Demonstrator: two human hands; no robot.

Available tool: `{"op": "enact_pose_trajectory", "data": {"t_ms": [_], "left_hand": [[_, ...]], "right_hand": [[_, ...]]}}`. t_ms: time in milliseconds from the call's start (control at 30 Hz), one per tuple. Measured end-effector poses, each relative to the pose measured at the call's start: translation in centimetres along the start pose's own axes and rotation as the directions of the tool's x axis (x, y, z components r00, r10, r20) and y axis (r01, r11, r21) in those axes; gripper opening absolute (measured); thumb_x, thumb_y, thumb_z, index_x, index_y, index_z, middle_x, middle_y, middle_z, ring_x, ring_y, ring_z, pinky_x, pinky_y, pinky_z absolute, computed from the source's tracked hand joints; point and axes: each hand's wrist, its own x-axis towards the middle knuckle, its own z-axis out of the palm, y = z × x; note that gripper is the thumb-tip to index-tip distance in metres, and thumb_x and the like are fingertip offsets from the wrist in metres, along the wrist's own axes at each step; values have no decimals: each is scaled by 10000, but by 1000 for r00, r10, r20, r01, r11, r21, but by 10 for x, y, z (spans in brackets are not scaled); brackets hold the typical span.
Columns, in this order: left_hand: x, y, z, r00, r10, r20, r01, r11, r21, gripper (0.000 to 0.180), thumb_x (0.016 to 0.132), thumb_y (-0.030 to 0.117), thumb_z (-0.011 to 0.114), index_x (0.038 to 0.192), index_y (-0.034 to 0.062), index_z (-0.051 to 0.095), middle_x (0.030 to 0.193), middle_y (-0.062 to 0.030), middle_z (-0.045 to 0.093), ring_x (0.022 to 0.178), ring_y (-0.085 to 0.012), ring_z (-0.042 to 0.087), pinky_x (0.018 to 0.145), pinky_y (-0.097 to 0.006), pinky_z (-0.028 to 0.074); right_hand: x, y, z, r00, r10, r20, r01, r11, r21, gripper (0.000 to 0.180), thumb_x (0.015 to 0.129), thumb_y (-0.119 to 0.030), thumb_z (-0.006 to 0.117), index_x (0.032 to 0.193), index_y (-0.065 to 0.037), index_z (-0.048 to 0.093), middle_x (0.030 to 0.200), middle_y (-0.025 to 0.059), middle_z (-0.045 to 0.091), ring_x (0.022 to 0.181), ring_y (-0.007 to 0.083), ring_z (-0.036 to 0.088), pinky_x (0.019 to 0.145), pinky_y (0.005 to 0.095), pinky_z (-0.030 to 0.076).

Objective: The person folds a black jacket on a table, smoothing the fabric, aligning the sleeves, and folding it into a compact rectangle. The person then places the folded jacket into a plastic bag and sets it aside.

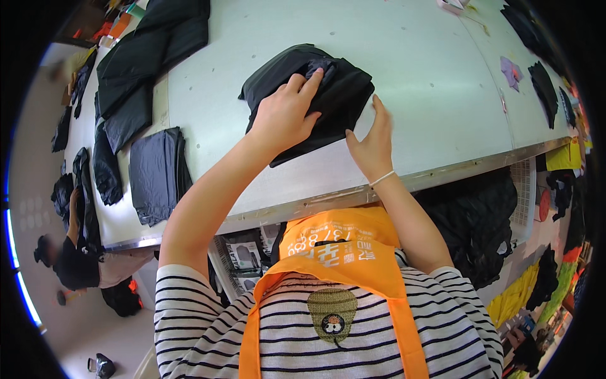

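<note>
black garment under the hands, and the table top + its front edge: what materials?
Black garment: looks like soft matte fabric; it folds and creases under the left hand, with the right hand at its edge. Exact fibre cannot be told.
Table top: smooth pale hard sheet, perhaps laminate or painted board; slight sheen.
Front edge strip: looks like metal; silvery and reflective.

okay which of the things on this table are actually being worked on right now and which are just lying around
In hand:
- black garment, pressed under the left hand, its edge touched by the right hand

Lying about:
- folded dark grey stack
- black clothes pile at far left
- small purple piece
- black pieces at right
</note>
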Motion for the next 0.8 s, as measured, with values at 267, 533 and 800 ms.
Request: {"op": "enact_pose_trajectory", "data": {"t_ms": [267, 533, 800], "left_hand": [[24, 9, 30, 987, 158, 31, -159, 985, 70, 676, 718, 144, 705, 1332, 43, 441, 1330, -125, 488, 1001, -309, 598, 816, -370, 515], [9, -11, 74, 970, 179, 165, -214, 950, 229, 581, 733, 70, 655, 1289, 40, 488, 1314, -92, 511, 930, -256, 605, 747, -340, 539], [48, 19, 110, 875, 97, 475, -327, 841, 431, 181, 711, 81, 649, 888, 56, 618, 905, -84, 608, 777, -243, 651, 625, -345, 539]], "right_hand": [[28, 21, 37, 723, -8, 690, 440, 776, -452, 182, 836, -130, 524, 922, -82, 678, 1001, 93, 639, 921, 260, 559, 815, 355, 429], [28, 61, -9, 778, -247, 577, 536, 739, -408, 141, 836, -224, 581, 900, -137, 673, 855, -11, 637, 982, 214, 530, 804, 353, 394], [68, 54, -37, 607, -381, 698, 767, 510, -389, 35, 788, -136, 577, 778, -156, 605, 825, -9, 613, 876, 169, 567, 744, 294, 426]]}}
